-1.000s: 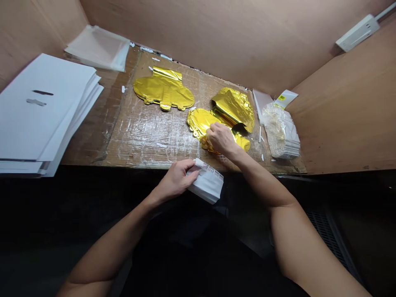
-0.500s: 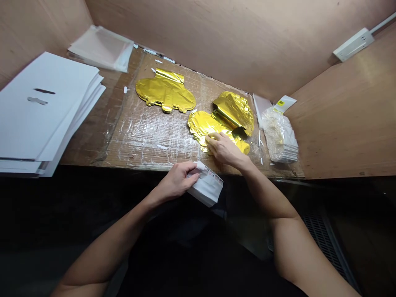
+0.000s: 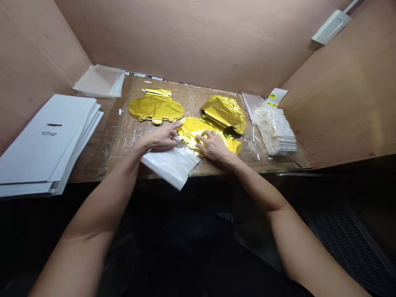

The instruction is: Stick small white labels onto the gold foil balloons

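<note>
My left hand [image 3: 161, 138] lies on the bench with fingers stretched toward a flat gold foil balloon [image 3: 193, 128], and it pins a white plastic bag [image 3: 170, 164] that hangs partly over the bench's front edge. My right hand [image 3: 213, 147] rests flat on the same gold balloon, fingers spread. A folded gold foil piece [image 3: 225, 111] lies just behind that balloon. Another flat gold balloon [image 3: 155, 108] sits further left on the bench.
A stack of white card sheets [image 3: 43, 142] lies at the left. Clear sleeves [image 3: 99, 80] sit at the back left corner. A pile of small clear packets [image 3: 275, 132] stands at the right by the wooden wall. A white power strip [image 3: 329, 27] hangs on the wall.
My left hand carried the white bag up from below the bench edge onto the bench beside the gold balloon. My right hand stayed on the balloon and flattened.
</note>
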A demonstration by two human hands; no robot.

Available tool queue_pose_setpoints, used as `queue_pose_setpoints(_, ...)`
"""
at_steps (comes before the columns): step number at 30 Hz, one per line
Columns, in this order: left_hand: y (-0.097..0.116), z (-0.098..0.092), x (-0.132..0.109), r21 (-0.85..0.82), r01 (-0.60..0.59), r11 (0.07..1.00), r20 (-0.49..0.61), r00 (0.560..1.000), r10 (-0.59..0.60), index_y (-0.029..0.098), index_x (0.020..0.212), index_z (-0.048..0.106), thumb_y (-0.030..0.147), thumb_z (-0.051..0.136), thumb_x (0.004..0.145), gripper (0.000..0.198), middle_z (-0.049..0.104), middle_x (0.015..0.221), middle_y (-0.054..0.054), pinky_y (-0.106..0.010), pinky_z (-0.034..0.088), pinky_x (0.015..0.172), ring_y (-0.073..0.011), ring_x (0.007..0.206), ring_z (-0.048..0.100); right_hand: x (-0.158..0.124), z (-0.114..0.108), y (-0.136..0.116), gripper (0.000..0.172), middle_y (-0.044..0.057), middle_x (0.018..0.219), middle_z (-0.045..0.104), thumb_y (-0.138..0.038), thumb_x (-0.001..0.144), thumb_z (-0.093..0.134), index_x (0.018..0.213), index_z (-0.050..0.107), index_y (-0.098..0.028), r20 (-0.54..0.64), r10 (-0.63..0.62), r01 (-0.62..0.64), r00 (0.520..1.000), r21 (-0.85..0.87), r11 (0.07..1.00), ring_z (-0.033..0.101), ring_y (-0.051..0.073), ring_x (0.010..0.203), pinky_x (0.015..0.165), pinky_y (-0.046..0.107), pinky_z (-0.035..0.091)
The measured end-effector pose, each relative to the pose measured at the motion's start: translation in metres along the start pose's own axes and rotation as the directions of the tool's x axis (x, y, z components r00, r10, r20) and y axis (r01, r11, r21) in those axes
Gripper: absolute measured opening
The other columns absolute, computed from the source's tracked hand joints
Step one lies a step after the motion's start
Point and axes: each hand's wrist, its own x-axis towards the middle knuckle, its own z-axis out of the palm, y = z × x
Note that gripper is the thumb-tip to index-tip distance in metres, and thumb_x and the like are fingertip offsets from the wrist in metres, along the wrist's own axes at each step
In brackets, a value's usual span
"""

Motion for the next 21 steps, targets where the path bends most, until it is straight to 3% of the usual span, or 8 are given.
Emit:
queue_pose_setpoints(2, -0.003, 0.0, 0.017, 0.063, 0.025, 0.998, 0.015, 1.0, -0.026, 0.019, 0.06, 0.063, 0.034, 0.071, 0.068, 0.018, 0.064, 0.154, -0.014, -0.049, 0.037, 0.126, -0.0394, 0.148, 0.047, 0.0, 0.001, 0.002, 0.046, 0.017, 0.13, 0.061, -0.055, 0.106, 0.058, 0.133, 0.07, -0.019, -0.038, 0.054, -0.052, 0.998, 0.054, 0.997, 0.051, 0.031, 0.114, 0.101, 0.042, 0.042)
queue_pose_setpoints(5, 0.007, 0.01, 0.018, 0.08, 0.03, 0.996, 0.038, 0.999, -0.033, 0.02, 0.061, 0.064, 0.036, 0.071, 0.072, 0.02, 0.067, 0.15, -0.012, -0.046, 0.045, 0.12, -0.0383, 0.145, 0.051, -0.009, -0.001, 0.012, 0.038, 0.014, 0.125, 0.061, -0.051, 0.102, 0.067, 0.122, 0.072, -0.019, -0.04, 0.071, -0.064, 0.997, 0.154, 0.986, 0.052, 0.027, 0.11, 0.097, 0.038, 0.043)
queue_pose_setpoints(9, 0.033, 0.036, -0.011, 0.103, -0.054, 0.993, 0.094, 0.995, 0.044, 0.021, 0.067, 0.071, 0.036, 0.069, 0.079, 0.019, 0.065, 0.153, -0.012, -0.045, 0.047, 0.12, -0.0371, 0.146, 0.054, -0.037, -0.013, 0.033, 0.021, 0.008, 0.105, 0.062, -0.037, 0.103, 0.064, 0.099, 0.073, -0.018, 0.047, 0.013, -0.028, 0.999, 0.332, 0.943, 0.054, 0.02, 0.094, 0.086, 0.03, 0.041)
queue_pose_setpoints(12, 0.048, 0.054, -0.036, 0.127, -0.096, 0.987, 0.097, 0.992, 0.084, 0.02, 0.069, 0.07, 0.028, 0.066, 0.081, 0.015, 0.054, 0.165, -0.011, -0.049, 0.04, 0.128, -0.0371, 0.154, 0.047, -0.052, -0.027, 0.047, 0.028, 0.004, 0.088, 0.063, -0.035, 0.102, 0.061, 0.083, 0.071, -0.017, 0.099, -0.068, 0.009, 0.993, 0.5, 0.866, 0.053, 0.016, 0.083, 0.08, 0.029, 0.039)
queue_pose_setpoints(16, 0.06, 0.06, -0.063, 0.056, -0.062, 0.997, -0.005, 0.998, 0.062, 0.018, 0.069, 0.064, 0.019, 0.063, 0.08, 0.011, 0.039, 0.176, -0.012, -0.054, 0.036, 0.132, -0.0382, 0.163, 0.035, -0.046, -0.046, 0.057, 0.037, -0.001, 0.072, 0.06, -0.046, 0.098, 0.062, 0.077, 0.07, -0.016, 0.222, -0.123, -0.062, 0.967, 0.675, 0.735, 0.048, 0.013, 0.069, 0.068, 0.027, 0.034)
queue_pose_setpoints(19, 0.079, 0.057, -0.076, 0.091, -0.081, 0.993, -0.15, 0.984, 0.094, 0.018, 0.073, 0.065, 0.016, 0.062, 0.079, 0.008, 0.031, 0.179, -0.01, -0.061, 0.029, 0.134, -0.0394, 0.167, 0.022, -0.031, -0.055, 0.06, 0.039, -0.004, 0.065, 0.052, -0.048, 0.096, 0.061, 0.075, 0.066, -0.016, 0.319, -0.114, -0.143, 0.941, 0.678, 0.721, 0.039, 0.01, 0.061, 0.061, 0.027, 0.026)
queue_pose_setpoints(21, 0.095, 0.062, -0.078, 0.12, -0.16, 0.98, -0.157, 0.972, 0.177, 0.019, 0.077, 0.066, 0.013, 0.062, 0.08, 0.008, 0.036, 0.177, -0.01, -0.059, 0.03, 0.134, -0.0359, 0.167, 0.025, -0.023, -0.054, 0.061, 0.038, -0.005, 0.064, 0.047, -0.047, 0.095, 0.059, 0.073, 0.062, -0.016, 0.339, -0.114, -0.153, 0.934, 0.666, 0.73, 0.035, 0.01, 0.061, 0.059, 0.027, 0.024)
